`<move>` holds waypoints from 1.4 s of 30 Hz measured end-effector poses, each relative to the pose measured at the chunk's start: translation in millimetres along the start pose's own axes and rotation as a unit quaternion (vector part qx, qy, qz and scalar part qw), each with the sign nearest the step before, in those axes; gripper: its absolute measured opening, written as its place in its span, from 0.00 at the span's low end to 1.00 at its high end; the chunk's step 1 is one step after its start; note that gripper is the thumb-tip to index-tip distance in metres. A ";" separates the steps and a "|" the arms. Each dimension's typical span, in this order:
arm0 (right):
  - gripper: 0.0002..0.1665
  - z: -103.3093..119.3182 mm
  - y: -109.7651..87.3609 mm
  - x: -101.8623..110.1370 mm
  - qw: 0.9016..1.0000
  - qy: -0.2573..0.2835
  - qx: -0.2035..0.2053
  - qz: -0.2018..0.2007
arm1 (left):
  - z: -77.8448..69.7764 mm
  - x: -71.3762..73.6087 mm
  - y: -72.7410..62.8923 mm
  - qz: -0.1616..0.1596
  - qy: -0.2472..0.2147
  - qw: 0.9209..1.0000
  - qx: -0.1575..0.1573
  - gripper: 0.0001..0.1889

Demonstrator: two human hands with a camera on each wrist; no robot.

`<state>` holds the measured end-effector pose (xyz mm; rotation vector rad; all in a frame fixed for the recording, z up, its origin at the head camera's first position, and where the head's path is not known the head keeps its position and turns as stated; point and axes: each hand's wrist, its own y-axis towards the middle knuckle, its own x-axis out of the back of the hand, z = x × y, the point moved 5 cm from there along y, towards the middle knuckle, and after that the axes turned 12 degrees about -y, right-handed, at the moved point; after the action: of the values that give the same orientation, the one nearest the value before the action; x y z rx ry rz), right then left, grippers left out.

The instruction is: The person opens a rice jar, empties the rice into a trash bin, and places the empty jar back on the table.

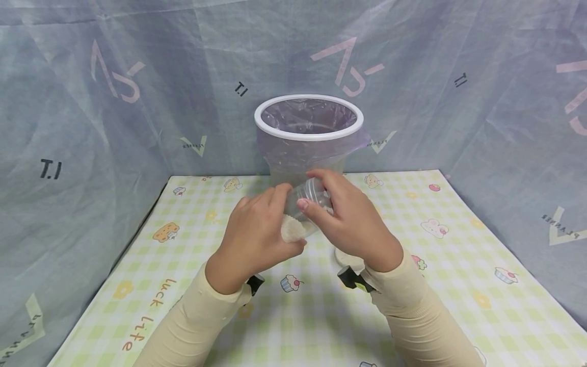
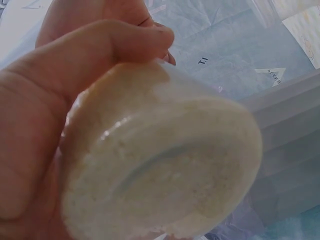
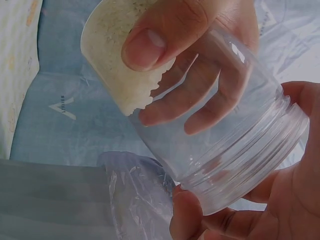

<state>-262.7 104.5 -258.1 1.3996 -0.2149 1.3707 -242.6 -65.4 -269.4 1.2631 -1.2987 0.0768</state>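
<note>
A clear plastic jar [image 1: 297,205] with a ridged screw neck is held tilted between both hands above the table. White grains that look like rice [image 3: 120,65] have gathered toward its base. My left hand [image 1: 254,229] grips the jar's body, thumb on one side and fingers round the other. At the neck, my right hand [image 1: 355,219] holds on with thumb and fingers. The left wrist view shows the jar's rounded base [image 2: 190,165] close up. No lid shows on the threaded neck in the right wrist view.
Behind the hands stands a bin with a white ring rim [image 1: 309,136] and a purple plastic liner. A pale round thing [image 1: 347,259] lies by the right wrist, partly hidden. Grey-blue printed cloth [image 1: 220,127] walls the checkered table [image 1: 197,285].
</note>
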 end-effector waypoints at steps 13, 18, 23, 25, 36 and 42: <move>0.34 0.2 -0.4 4.0 1.000 -0.006 0.008 -0.019 | 3.8 2.7 -0.5 -0.006 -0.022 1.000 0.008 0.44; 0.33 -0.1 -0.2 5.0 0.999 -0.011 0.015 -0.035 | 5.7 4.6 -0.1 -0.008 -0.020 1.000 0.016 0.46; 0.33 -0.4 -0.4 5.7 0.999 -0.009 0.016 -0.039 | 7.6 5.7 0.4 -0.009 -0.023 0.999 0.022 0.46; 0.33 -0.5 -0.5 6.2 0.999 -0.008 0.016 -0.041 | 8.4 6.8 0.8 -0.012 -0.023 0.999 0.023 0.46; 0.32 -0.2 -0.1 7.4 0.998 -0.008 0.025 -0.051 | 12.9 15.4 1.9 -0.028 -0.036 0.998 0.035 0.46; 0.31 -1.2 0.6 6.7 0.998 -0.009 0.021 -0.050 | 14.3 17.3 1.2 -0.038 -0.043 0.998 0.038 0.45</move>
<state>-261.7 108.8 -252.8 1.4397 -0.1263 1.2865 -246.5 -85.1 -259.4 1.3919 -1.3307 0.0188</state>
